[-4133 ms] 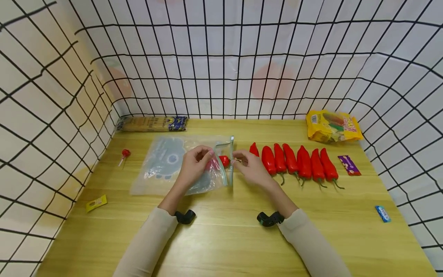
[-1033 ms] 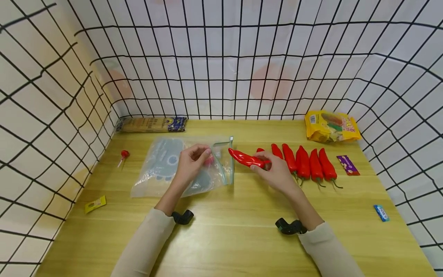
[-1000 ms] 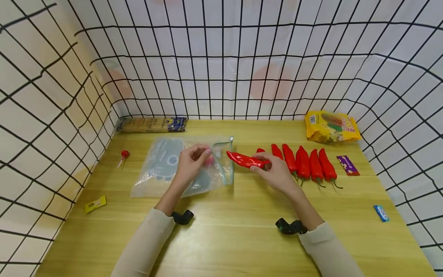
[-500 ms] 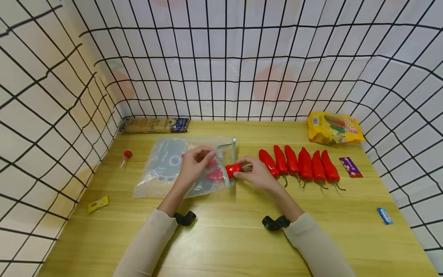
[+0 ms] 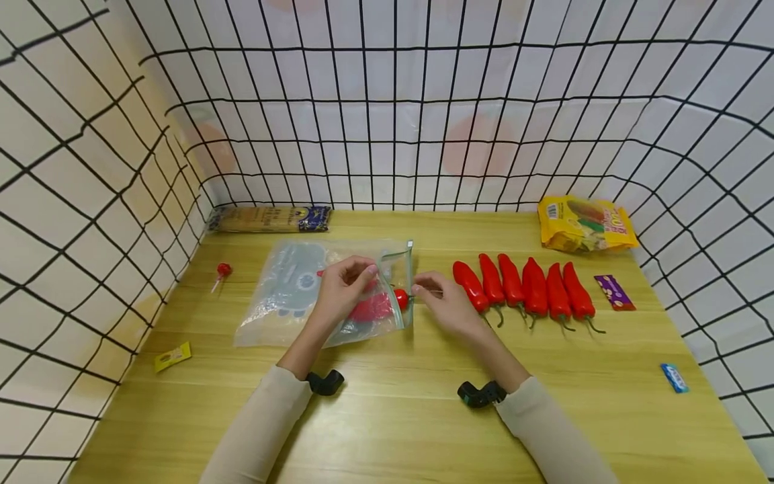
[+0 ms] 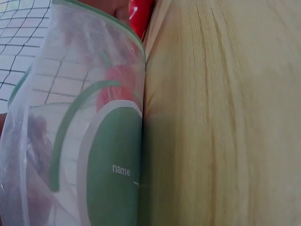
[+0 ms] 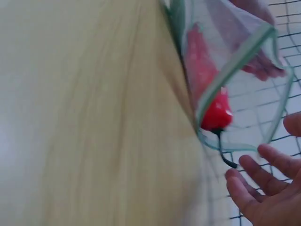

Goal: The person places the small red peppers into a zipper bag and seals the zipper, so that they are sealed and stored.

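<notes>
A clear zip bag (image 5: pixel 260 316) with a blue-grey cartoon print lies on the table, its mouth facing right. My left hand (image 5: pixel 345 286) pinches the upper side of its mouth, holding it apart. A red chili pepper (image 5: pixel 402 299) lies mostly inside the bag; its stem end is at the opening and the stem pokes out in the right wrist view. More red shows through the plastic. My right hand (image 5: pixel 447 302) is just outside the mouth, fingers spread beside the stem and holding nothing in the right wrist view. Several red peppers (image 5: pixel 535 286) lie in a row to the right.
A noodle-like long packet (image 5: pixel 266 219) and a yellow food bag (image 5: pixel 585 224) lie along the back. A lollipop (image 5: pixel 224 270) and yellow sachet (image 5: pixel 173 356) are on the left; a purple packet (image 5: pixel 614 292) and blue packet (image 5: pixel 674 378) on the right. Wire mesh (image 5: pixel 394 141) surrounds the table.
My right hand has brought a pepper from the row leftward, slid it tip first into the bag and let go of it. My left hand keeps its pinch on the bag.
</notes>
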Available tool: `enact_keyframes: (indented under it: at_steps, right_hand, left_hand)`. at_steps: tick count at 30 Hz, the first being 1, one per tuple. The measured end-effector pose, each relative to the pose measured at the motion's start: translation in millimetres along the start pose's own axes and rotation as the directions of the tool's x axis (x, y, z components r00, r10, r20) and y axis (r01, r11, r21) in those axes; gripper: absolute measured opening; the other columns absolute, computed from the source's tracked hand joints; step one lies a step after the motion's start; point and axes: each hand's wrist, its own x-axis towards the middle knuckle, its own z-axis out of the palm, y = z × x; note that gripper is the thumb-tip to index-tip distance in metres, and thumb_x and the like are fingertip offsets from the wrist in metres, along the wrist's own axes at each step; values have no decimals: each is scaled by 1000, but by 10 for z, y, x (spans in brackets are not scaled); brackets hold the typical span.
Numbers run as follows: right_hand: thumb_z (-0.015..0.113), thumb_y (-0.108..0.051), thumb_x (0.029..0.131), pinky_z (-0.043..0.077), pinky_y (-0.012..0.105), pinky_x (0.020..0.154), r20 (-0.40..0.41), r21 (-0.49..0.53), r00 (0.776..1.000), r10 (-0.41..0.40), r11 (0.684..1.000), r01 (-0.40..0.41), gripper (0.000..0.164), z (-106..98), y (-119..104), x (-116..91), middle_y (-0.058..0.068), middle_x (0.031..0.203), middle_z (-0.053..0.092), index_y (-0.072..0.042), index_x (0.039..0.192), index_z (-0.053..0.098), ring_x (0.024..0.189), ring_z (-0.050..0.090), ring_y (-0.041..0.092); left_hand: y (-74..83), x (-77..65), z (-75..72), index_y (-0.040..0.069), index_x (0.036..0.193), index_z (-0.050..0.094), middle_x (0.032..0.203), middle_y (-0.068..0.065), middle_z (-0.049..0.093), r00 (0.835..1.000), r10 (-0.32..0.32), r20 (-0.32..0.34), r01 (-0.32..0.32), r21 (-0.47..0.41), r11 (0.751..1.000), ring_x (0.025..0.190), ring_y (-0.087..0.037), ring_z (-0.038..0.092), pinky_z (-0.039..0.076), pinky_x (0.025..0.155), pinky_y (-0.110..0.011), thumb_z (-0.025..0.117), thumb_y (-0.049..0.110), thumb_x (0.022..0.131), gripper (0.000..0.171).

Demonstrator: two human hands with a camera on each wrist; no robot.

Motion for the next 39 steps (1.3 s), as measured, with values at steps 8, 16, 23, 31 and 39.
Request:
enact_keyframes:
  at_steps: [8,16,23,31,39]
  right_hand:
    - [43,-40,103,45,46,104,7,66,1000,12,998,-12,47,-248,-16,-238,14,134,57,-9,138,49,121,58,30]
    - [39,-34,105,39,47,109,110,225,994,-25,974,-1,51,-168,24,-209,23,145,46,-1,144,38,133,47,37]
    - [32,-42,106,32,51,114,171,315,983,-65,949,8,58,77,-64,-166,22,147,45,-2,148,32,137,42,37]
    - [38,-48,103,34,49,113,108,202,993,-37,979,15,56,78,-100,-198,10,143,52,-11,144,41,135,46,28]
    - [54,-43,98,40,49,108,-90,-36,990,-110,994,107,51,-440,12,-284,13,140,53,-11,137,49,128,51,30]
  left_hand:
    - [4,-3,-10,15,103,71,97,-4,73,1000,-14,1,14,12,1000,88,-16,66,54,77,-24,66,40,91,28]
    - [38,-5,13,10,105,70,95,-10,72,999,-22,-26,23,44,999,85,-20,65,54,72,-23,64,29,94,23]
    - [111,-46,94,19,100,71,90,-2,72,993,9,-120,2,93,996,83,-14,64,51,72,-25,64,42,92,26]
    - [189,-71,118,6,104,67,94,-15,68,985,-3,-170,-3,-35,999,85,-25,61,48,73,-21,61,27,96,23]
    - [243,-96,83,2,105,67,90,-8,66,990,16,-143,-30,-97,995,81,-22,58,48,69,-20,61,20,97,21]
